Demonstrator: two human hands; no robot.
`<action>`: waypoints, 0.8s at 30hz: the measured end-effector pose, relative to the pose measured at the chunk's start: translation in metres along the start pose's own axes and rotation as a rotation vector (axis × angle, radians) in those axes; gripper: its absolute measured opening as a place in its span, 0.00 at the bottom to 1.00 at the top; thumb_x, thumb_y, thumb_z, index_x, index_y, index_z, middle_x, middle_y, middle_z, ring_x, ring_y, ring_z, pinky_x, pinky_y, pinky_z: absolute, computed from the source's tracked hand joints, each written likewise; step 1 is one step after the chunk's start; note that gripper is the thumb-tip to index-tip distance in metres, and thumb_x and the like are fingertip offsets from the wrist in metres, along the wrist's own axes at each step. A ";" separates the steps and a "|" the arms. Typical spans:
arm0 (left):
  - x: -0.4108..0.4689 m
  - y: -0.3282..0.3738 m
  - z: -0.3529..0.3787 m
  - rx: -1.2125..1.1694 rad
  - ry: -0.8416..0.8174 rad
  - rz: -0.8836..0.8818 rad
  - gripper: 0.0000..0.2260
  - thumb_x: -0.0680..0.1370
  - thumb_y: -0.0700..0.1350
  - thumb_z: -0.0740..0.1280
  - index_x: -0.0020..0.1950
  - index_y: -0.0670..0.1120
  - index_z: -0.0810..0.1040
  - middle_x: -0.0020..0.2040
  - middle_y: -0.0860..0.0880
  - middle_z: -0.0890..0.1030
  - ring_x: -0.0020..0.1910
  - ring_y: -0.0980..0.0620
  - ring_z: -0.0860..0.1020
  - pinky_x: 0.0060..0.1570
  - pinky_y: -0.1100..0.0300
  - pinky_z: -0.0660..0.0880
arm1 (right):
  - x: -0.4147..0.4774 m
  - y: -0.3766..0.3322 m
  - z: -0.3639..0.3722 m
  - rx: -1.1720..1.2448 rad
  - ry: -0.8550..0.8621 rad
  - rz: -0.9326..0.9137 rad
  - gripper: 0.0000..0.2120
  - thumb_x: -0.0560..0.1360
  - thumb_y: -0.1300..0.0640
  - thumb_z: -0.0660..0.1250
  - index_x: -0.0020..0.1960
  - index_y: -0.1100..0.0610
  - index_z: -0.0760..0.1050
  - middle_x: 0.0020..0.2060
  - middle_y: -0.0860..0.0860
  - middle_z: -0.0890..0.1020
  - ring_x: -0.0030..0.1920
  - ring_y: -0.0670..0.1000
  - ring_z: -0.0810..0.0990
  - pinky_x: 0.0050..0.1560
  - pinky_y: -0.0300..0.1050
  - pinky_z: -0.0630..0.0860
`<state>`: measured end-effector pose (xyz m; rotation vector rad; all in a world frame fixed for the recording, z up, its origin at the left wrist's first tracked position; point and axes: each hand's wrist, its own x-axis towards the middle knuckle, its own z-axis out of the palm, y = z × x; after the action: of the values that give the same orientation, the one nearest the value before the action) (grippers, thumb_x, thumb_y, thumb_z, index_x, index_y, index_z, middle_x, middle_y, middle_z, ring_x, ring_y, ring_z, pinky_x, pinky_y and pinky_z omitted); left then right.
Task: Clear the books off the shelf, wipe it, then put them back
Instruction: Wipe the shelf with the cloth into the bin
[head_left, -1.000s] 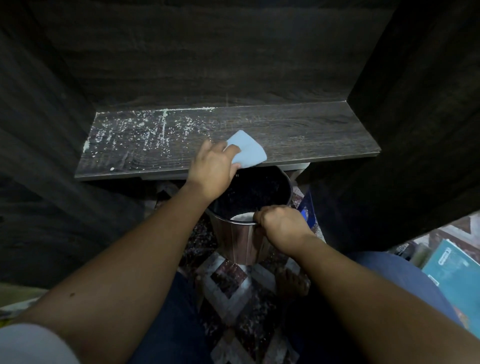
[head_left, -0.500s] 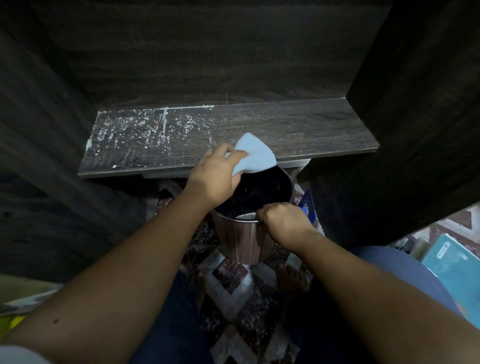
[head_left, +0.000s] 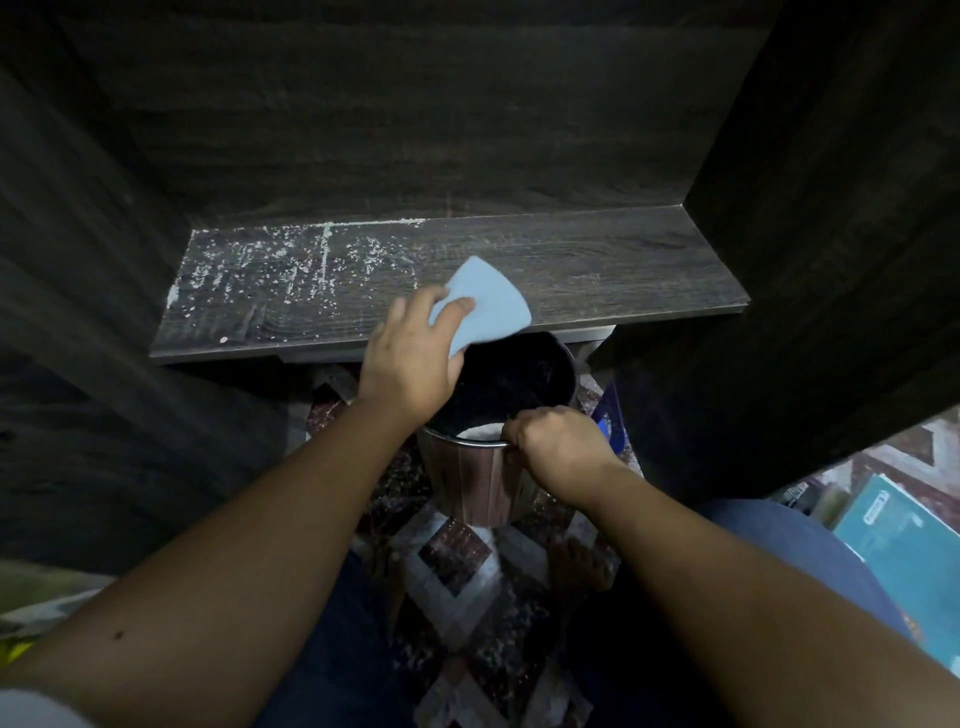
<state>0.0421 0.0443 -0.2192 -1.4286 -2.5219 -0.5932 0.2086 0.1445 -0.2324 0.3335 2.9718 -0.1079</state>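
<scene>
Dim, grainy frame — shadowed sides (wide-angle bending at edges), brighter lower right.

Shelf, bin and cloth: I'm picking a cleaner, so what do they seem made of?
Shelf: likely laminate board, matte, dark printed-looking grain.
Bin: probably metal; its shiny wall shows streaky reflections.
Cloth: soft light-blue fabric or sponge cloth, bending in the left hand.

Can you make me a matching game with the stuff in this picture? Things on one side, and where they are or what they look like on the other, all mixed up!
Things:
1. blue cloth
2. bin
3. shelf
4. teal book

Clues:
A. gripped at its rim by the right hand
B. speckled white on its left part
C. lying at the far right edge
D. held in the left hand

Pairs: 1-D, 2-A, 3-B, 4-C
</scene>
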 end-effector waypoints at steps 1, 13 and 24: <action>-0.002 -0.002 0.001 -0.010 -0.048 -0.009 0.21 0.75 0.45 0.69 0.68 0.50 0.73 0.65 0.47 0.72 0.59 0.43 0.70 0.54 0.47 0.74 | 0.001 0.000 0.001 -0.001 0.001 -0.001 0.11 0.78 0.59 0.59 0.58 0.57 0.76 0.54 0.55 0.79 0.55 0.58 0.77 0.51 0.47 0.71; 0.000 -0.014 -0.001 -0.086 -0.034 -0.038 0.19 0.75 0.42 0.68 0.66 0.49 0.76 0.62 0.48 0.75 0.57 0.43 0.72 0.55 0.50 0.73 | 0.011 -0.001 0.004 0.009 0.026 -0.020 0.12 0.78 0.57 0.60 0.60 0.56 0.75 0.54 0.53 0.79 0.56 0.58 0.77 0.51 0.47 0.71; 0.095 -0.051 -0.033 0.054 0.014 0.071 0.16 0.74 0.42 0.66 0.62 0.48 0.73 0.61 0.44 0.73 0.57 0.40 0.71 0.55 0.46 0.71 | 0.034 0.006 0.014 0.094 0.075 -0.014 0.10 0.78 0.54 0.63 0.57 0.53 0.77 0.50 0.51 0.80 0.53 0.56 0.78 0.47 0.47 0.74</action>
<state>-0.0523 0.0807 -0.1699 -1.4826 -2.4457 -0.5173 0.1794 0.1559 -0.2522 0.3354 3.0497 -0.2426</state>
